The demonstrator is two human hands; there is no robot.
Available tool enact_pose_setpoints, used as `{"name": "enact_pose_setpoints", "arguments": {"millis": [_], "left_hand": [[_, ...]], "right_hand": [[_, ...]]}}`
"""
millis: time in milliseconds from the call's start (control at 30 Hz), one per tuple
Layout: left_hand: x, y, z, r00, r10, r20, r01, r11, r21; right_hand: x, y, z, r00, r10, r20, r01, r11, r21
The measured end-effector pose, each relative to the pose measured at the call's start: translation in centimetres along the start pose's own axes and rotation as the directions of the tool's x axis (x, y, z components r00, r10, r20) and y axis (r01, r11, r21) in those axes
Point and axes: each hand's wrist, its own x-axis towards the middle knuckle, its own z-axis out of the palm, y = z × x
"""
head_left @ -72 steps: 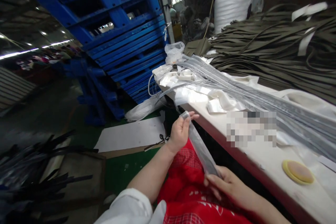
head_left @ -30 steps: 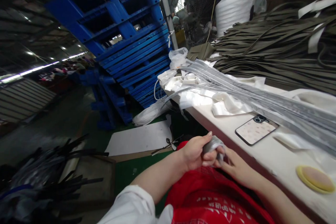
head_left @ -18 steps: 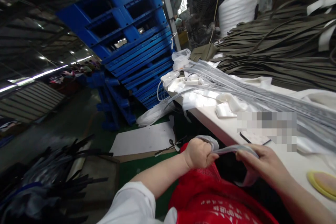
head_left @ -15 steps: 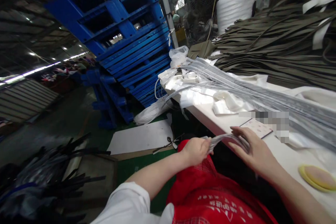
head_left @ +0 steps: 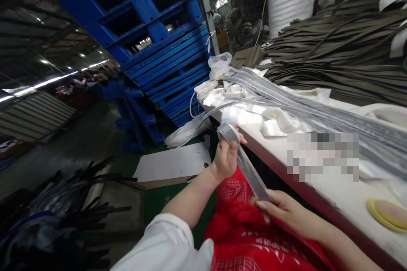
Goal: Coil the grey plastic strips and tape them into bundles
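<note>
A grey, slightly shiny strip [head_left: 252, 173] runs slantwise between my two hands, in front of the red apron. My left hand [head_left: 225, 157] is closed round its upper end, where the strip curls into a loop above the fingers. Lower and to the right, my right hand [head_left: 284, 211] pinches the strip between thumb and fingers. Long grey strips of similar look [head_left: 299, 106] lie in a bundle along the white table [head_left: 273, 144], beside crumpled white bands [head_left: 276, 122].
Blue pallets [head_left: 171, 67] are stacked beyond the table's far end. Dark olive strips [head_left: 343, 42] pile up at the back right. A yellow-rimmed round pad [head_left: 388, 214] lies on the table at right. White board [head_left: 173, 161] and dark strips [head_left: 63, 220] lie to the left.
My left hand has risen and turned, with the strip now looped over it. My right hand has come down off the table edge, closed on the strip and drawn it out straight.
</note>
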Motion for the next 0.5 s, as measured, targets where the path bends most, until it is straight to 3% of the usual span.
{"name": "enact_pose_setpoints", "arguments": {"millis": [67,133,167,233,300,333,400,433,500], "left_hand": [[-0.9,-2.0,0.2,0.964,0.12,0.236,-0.211,0.885,0.415],[-2.1,-3.2,0.7,0.876,0.024,0.481,-0.337,0.745,0.576],[-2.7,-3.4,0.9,0.839,-0.06,0.541,-0.332,0.732,0.595],[-3.3,-3.1,1.1,0.771,-0.267,0.579,-0.142,0.813,0.565],[-3.3,-2.4,0.9,0.632,-0.473,0.613,0.258,0.875,0.409],[-3.0,-2.1,0.7,0.536,-0.538,0.65,0.475,0.829,0.295],[-2.3,-1.7,0.2,0.366,-0.567,0.738,0.786,0.613,0.082],[-1.9,-1.6,-0.1,0.316,-0.556,0.769,0.869,0.495,0.001],[-1.2,-1.4,-0.6,0.267,-0.528,0.806,0.943,0.315,-0.106]], "right_hand": [[-0.8,-0.1,-1.6,0.994,0.026,-0.11,-0.018,0.997,0.07],[-1.3,0.2,-3.7,0.971,0.07,-0.227,-0.056,0.996,0.069],[-1.4,0.4,-4.6,0.959,0.086,-0.271,-0.081,0.996,0.03],[-1.3,0.8,-6.0,0.931,0.073,-0.359,-0.123,0.985,-0.117],[-1.1,1.1,-6.3,0.908,-0.005,-0.419,-0.121,0.954,-0.273],[-1.0,1.2,-6.1,0.906,-0.051,-0.42,-0.102,0.937,-0.334],[-0.7,1.4,-5.4,0.912,-0.115,-0.394,-0.062,0.91,-0.41],[-0.5,1.4,-5.0,0.919,-0.132,-0.373,-0.047,0.899,-0.435],[-0.1,1.7,-4.2,0.93,-0.134,-0.341,-0.041,0.887,-0.46]]}}
